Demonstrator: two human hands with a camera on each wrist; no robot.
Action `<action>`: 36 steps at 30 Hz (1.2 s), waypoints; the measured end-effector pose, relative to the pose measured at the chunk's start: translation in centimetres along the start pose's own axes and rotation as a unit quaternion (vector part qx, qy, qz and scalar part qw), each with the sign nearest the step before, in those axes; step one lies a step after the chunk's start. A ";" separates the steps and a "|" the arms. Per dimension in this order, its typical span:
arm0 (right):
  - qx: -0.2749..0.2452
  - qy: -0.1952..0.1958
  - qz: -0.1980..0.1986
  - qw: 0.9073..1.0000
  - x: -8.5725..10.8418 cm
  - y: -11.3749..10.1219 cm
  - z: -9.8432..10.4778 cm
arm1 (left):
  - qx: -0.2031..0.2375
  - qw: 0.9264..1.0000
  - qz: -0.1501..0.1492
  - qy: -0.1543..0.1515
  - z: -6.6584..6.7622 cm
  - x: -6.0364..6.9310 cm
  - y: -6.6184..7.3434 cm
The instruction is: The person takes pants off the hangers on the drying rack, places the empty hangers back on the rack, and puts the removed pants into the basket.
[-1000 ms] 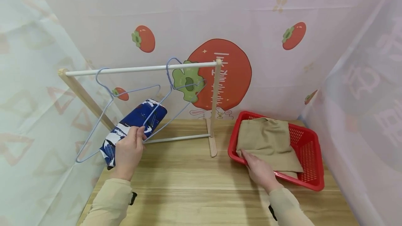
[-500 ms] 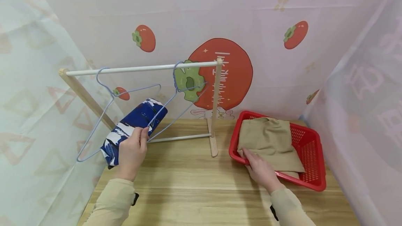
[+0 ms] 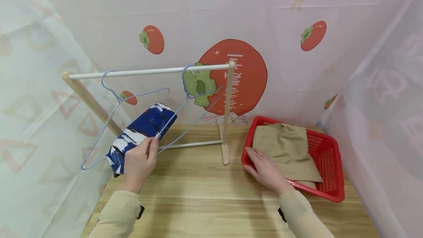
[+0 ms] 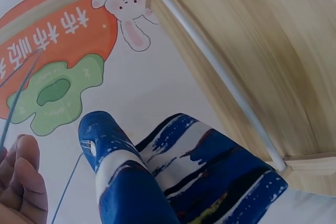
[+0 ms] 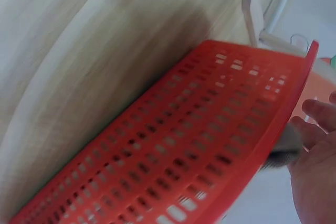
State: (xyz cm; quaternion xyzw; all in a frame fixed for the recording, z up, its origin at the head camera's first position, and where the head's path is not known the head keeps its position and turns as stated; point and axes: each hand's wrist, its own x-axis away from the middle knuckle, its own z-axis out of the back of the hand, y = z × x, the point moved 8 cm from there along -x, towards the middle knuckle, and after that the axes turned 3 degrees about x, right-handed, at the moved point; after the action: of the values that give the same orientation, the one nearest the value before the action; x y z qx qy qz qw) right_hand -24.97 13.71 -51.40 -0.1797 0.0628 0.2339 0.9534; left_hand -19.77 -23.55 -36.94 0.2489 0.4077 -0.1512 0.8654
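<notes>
My left hand (image 3: 141, 162) pinches the lower left corner of a blue wire hanger (image 3: 177, 110), whose hook is over the rack's rail. In the left wrist view, my curled fingertips show at the lower left. A folded blue-and-white patterned garment (image 3: 153, 120) appears draped over the lower bar of the left hanger (image 3: 100, 132). At the red basket (image 3: 333, 161), my right hand (image 3: 267, 170) lies at the near left rim with loosely spread fingers. Folded tan cloth (image 3: 284, 150) fills much of the basket. The right wrist view shows the hand (image 5: 320, 169) just beyond the rim.
A rack with wooden posts and a white top rail (image 3: 148, 71) stands at the back left of the wooden table (image 3: 205, 194). Its low crossbar (image 3: 195, 145) runs near the tabletop. Printed cloth walls (image 3: 284, 65) enclose the back and sides.
My left hand has moved slightly right, swinging the right hanger toward the post. My right hand has let go of the tan cloth's edge, and its fingers have spread over the basket rim.
</notes>
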 end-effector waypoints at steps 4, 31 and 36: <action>-0.002 -0.011 0.014 1.000 -0.9 -1.5 -0.6 | -0.002 1.000 -0.014 0.010 0.8 0.1 0.0; -0.026 -0.052 0.074 0.996 -3.7 -7.1 -3.9 | -0.113 0.981 0.144 -0.058 7.5 -3.4 -7.0; -0.031 -0.058 0.093 0.993 -4.2 -8.0 -3.8 | -0.102 0.951 0.255 -0.143 6.7 -2.0 -9.2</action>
State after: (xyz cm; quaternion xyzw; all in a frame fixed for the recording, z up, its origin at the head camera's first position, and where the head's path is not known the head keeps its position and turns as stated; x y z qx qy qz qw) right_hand -25.07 3.86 -51.52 -0.1891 0.0167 0.3335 0.9234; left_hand -21.09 -34.78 -34.62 0.2307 0.2157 0.0823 0.9452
